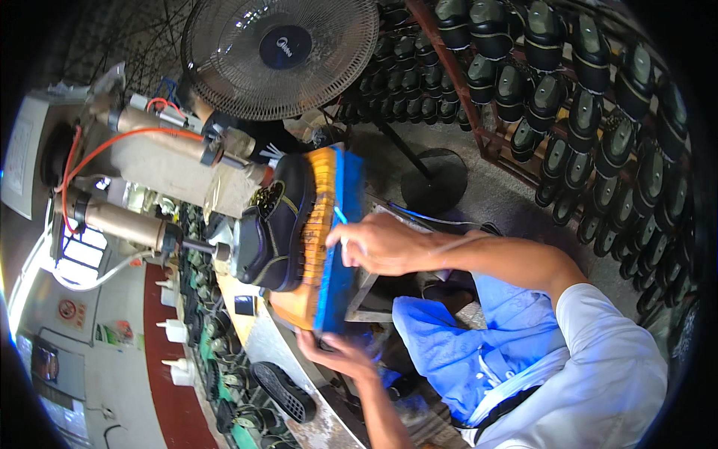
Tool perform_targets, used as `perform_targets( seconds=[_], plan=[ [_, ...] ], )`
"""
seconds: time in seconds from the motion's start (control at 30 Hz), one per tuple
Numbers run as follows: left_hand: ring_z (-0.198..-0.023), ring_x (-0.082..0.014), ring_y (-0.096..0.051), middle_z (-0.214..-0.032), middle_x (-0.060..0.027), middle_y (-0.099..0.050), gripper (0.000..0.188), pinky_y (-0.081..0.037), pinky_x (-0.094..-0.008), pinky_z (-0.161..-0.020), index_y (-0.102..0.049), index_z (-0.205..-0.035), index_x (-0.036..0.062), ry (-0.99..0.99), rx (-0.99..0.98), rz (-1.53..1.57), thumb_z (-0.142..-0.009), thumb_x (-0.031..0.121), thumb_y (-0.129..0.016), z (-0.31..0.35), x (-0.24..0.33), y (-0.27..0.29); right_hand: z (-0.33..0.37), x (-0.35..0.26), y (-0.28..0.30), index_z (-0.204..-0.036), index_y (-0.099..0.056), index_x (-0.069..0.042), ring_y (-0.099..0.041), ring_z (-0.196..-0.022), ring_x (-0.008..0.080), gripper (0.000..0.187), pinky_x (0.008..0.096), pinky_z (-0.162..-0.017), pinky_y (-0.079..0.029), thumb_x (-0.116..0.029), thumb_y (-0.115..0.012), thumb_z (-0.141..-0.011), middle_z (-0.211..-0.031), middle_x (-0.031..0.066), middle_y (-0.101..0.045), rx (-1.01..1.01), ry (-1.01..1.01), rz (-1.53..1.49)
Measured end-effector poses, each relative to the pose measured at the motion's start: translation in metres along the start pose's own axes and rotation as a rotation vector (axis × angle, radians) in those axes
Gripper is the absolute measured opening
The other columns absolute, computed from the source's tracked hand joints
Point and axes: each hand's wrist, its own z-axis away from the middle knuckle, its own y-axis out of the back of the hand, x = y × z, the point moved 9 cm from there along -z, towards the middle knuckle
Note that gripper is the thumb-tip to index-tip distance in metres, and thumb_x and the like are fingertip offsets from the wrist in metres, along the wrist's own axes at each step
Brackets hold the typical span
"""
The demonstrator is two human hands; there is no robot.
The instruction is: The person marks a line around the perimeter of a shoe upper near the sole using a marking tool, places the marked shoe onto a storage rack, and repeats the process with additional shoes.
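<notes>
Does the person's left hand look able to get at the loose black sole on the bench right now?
Probably yes: the left hand is near the black sole, and nothing visible stands between them. The hand is at the orange-and-blue block, though blur hides whether it grips it.

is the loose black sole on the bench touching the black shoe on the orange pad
Apart: the head view shows a stretch of bench between the loose sole and the black shoe.
</notes>
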Motion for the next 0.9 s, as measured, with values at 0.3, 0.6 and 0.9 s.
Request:
perform_targets(
  seconds=[0.3, 0.6, 0.9],
  plan=[
    [-0.141, -0.0412, -0.045, -0.152, -0.0265, -0.049, 0.071, -0.033, -0.0509, -0.12, -0.041, -0.154, -0.0046, -0.187, -0.269, 0.006, -0.097, 0.022, -0.074, -0.098, 0.067, -0.042, -0.034, 0.022, -0.021, -0.143, -0.05, 0.007, -0.065, -0.109, 0.0456, 0.105, 0.0539, -0.096, -0.051, -0.066, -0.082, -0.075, -0.11, 0.0294, -0.068, 0.037, -0.08, 0.469],
    [-0.109, -0.0308, -0.067, -0.125, -0.0233, -0.067, 0.098, -0.053, -0.0411, -0.101, -0.05, -0.138, -0.0148, 0.126, -0.694, 0.247, -0.062, 0.022, -0.101, -0.232, 0.006, -0.123, -0.099, 0.073, 0.003, -0.123, -0.064, 0.005, -0.069, -0.109, 0.0416, 0.098, 0.0464, -0.098, -0.052, -0.062, -0.093, -0.057, -0.112, 0.0253, -0.073, -0.067, -0.014, 0.238],
    [-0.128, -0.0301, -0.058, -0.137, -0.013, -0.061, 0.103, -0.043, -0.05, -0.119, -0.052, -0.142, 0.0019, -0.506, -0.05, 0.48, -0.051, -0.003, -0.099, -0.213, 0.122, -0.038, -0.089, 0.07, 0.027, -0.139, -0.057, 0.004, -0.059, -0.129, 0.0414, 0.102, 0.0464, -0.109, -0.047, -0.064, -0.088, -0.068, -0.135, 0.0293, -0.063, 0.095, 0.095, 0.162]
  ],
)
